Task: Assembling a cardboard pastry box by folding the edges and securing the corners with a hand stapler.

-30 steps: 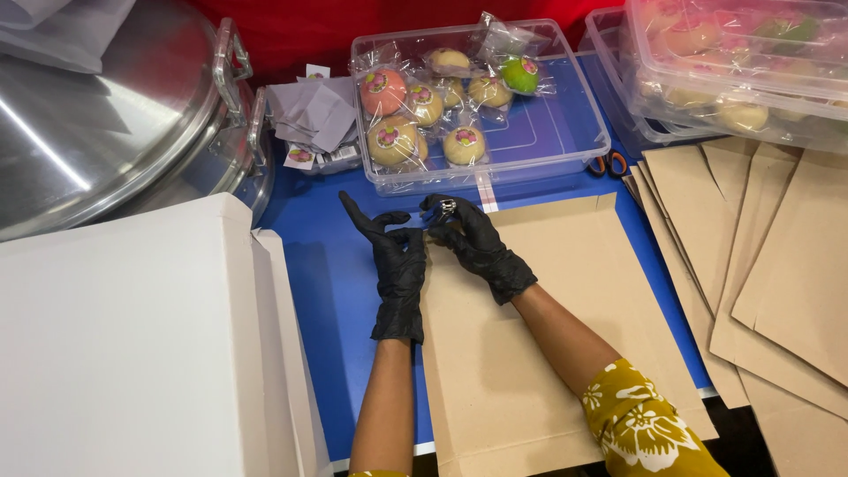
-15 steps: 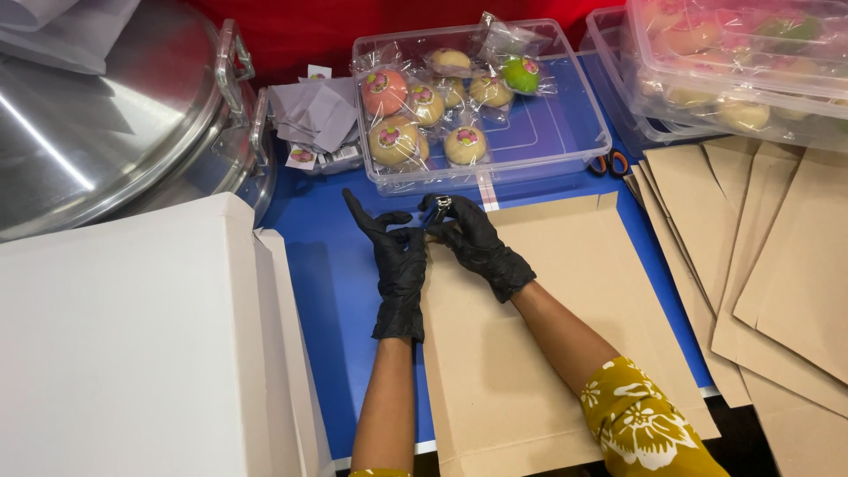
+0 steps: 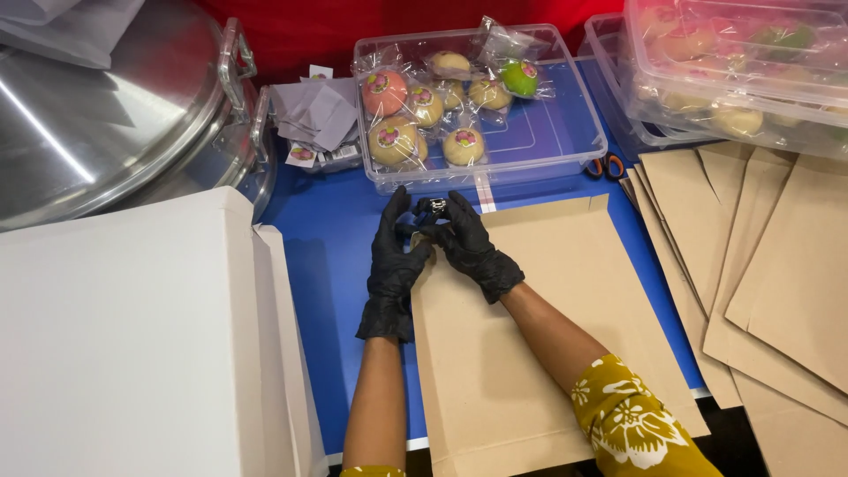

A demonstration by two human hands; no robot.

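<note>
Both gloved hands meet at the near wall of the clear plastic tray (image 3: 565,163), and between them sits a small dark object (image 3: 431,208), too small to identify, perhaps a clip or a little dispenser. The left hand (image 3: 395,261) has its thumb and forefinger pinched on the near side of the object while its other fingers stand up and spread apart; the right hand (image 3: 470,243) curls over it from the other side, fingertips closed against it. The object hangs just above the top edge of the brown paper envelope (image 3: 539,327), which lies flat on the blue table (image 3: 331,265) directly in front of the tray. It looks light and hard, likely slick against black gloves, so a fingertip pinch on its two sides seems the sound hold. Inside the tray lie wrapped round buns (image 3: 396,141), cream, pink and one green. To the tray's left are folded grey papers (image 3: 316,113) and a large steel pot lid (image 3: 106,115); to its right, more brown envelopes (image 3: 777,256) fan out, with scissors (image 3: 606,165) just beside the tray's corner. A white box (image 3: 132,353) stands left of the envelope.
</note>
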